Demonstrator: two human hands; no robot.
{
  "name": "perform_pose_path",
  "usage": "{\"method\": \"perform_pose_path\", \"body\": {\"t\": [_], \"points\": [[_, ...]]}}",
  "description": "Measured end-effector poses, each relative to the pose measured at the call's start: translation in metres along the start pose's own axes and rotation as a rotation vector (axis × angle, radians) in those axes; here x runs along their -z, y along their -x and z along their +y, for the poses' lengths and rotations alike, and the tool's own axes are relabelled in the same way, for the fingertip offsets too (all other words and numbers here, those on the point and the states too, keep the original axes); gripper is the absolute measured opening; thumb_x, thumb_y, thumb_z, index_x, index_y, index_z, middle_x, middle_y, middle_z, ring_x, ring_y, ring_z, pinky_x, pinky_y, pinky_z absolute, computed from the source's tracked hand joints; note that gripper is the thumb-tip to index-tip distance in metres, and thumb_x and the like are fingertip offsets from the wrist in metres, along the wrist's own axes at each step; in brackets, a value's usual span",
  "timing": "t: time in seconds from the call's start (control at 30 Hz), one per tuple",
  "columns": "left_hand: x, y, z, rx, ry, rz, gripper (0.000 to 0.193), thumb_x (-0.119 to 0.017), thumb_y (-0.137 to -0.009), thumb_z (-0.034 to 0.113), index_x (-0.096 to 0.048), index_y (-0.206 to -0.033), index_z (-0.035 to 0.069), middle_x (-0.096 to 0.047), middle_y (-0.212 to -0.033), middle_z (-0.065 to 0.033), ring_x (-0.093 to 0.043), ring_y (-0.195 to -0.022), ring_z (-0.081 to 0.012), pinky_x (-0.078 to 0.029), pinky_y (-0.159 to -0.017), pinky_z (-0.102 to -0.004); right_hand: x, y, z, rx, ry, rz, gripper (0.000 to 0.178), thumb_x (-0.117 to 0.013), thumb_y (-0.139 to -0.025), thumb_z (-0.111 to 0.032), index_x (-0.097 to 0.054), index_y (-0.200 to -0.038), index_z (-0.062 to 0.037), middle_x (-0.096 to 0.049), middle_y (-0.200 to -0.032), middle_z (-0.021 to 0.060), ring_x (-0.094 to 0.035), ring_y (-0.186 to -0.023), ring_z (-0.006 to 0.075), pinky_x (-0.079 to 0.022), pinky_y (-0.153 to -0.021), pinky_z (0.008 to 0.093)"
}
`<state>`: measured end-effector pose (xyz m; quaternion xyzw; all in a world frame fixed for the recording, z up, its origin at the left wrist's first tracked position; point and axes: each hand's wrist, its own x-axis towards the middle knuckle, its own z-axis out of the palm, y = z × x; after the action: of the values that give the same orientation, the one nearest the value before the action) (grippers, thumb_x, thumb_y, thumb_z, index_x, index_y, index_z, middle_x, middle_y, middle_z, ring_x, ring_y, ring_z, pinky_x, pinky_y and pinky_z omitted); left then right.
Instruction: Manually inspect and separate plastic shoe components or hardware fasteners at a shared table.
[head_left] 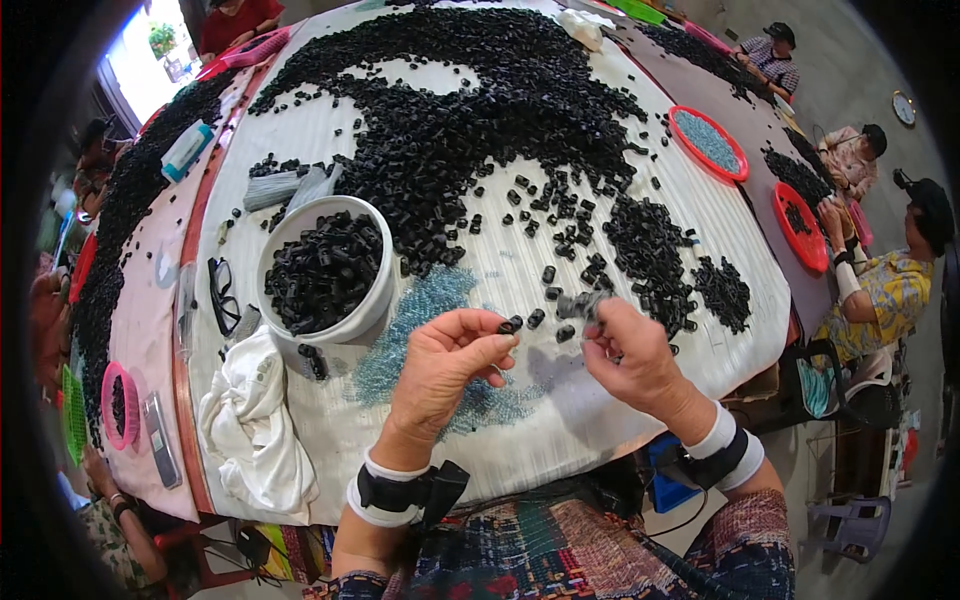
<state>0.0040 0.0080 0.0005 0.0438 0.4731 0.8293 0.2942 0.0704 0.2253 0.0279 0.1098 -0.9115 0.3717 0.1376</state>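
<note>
My left hand (445, 365) pinches a small black plastic piece (510, 325) between thumb and fingers, above a patch of tiny blue beads (420, 305). My right hand (630, 350) holds another black piece (580, 303) up at its fingertips, just right of the left hand. Loose black pieces (540, 318) lie on the white table cover (700, 330) between and beyond both hands. A white bowl (375, 300) filled with black pieces stands left of my left hand.
A huge heap of black pieces (470, 110) covers the far table. Smaller piles (650, 245) lie to the right. A white cloth (255, 425), glasses (222, 295) and a phone (160, 440) sit left. Red trays (710, 143) and other seated people (890, 280) are at right.
</note>
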Motion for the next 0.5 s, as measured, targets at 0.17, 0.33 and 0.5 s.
{"method": "perform_pose_path", "body": {"t": [0.17, 0.33, 0.5], "points": [[0.0, 0.004, -0.001, -0.031, -0.011, -0.029, 0.019, -0.069, -0.081, 0.004, -0.062, -0.098, -0.002, -0.067, -0.082, -0.0085, -0.066, -0.071, -0.0137, -0.053, -0.054, -0.0229, -0.016, -0.032, -0.029, -0.031, -0.556, 0.085, 0.031, -0.062, -0.079, 0.003, -0.053, -0.108, -0.0017, -0.06, -0.084, 0.0018, -0.057, -0.072, 0.0063, -0.05, -0.061, 0.0227], [-0.001, 0.006, 0.0, -0.061, 0.028, -0.013, 0.02, -0.069, -0.082, 0.005, -0.062, -0.099, -0.002, -0.067, -0.084, -0.0086, -0.066, -0.072, -0.0143, -0.053, -0.055, -0.0228, -0.037, -0.043, -0.03, -0.072, -0.642, 0.074, 0.03, -0.063, -0.08, 0.002, -0.054, -0.109, -0.0019, -0.062, -0.084, 0.0034, -0.059, -0.072, 0.0069, -0.05, -0.062, 0.0223], [-0.003, 0.006, 0.0, -0.14, 0.02, 0.004, 0.019, -0.068, -0.083, 0.006, -0.062, -0.098, -0.002, -0.067, -0.085, -0.0077, -0.065, -0.073, -0.013, -0.052, -0.057, -0.0219, -0.05, -0.044, -0.024, -0.022, -0.546, 0.128, 0.028, -0.065, -0.08, 0.0, -0.055, -0.106, -0.0008, -0.065, -0.083, 0.0045, -0.062, -0.071, 0.0087, -0.051, -0.06, 0.0232]]}}
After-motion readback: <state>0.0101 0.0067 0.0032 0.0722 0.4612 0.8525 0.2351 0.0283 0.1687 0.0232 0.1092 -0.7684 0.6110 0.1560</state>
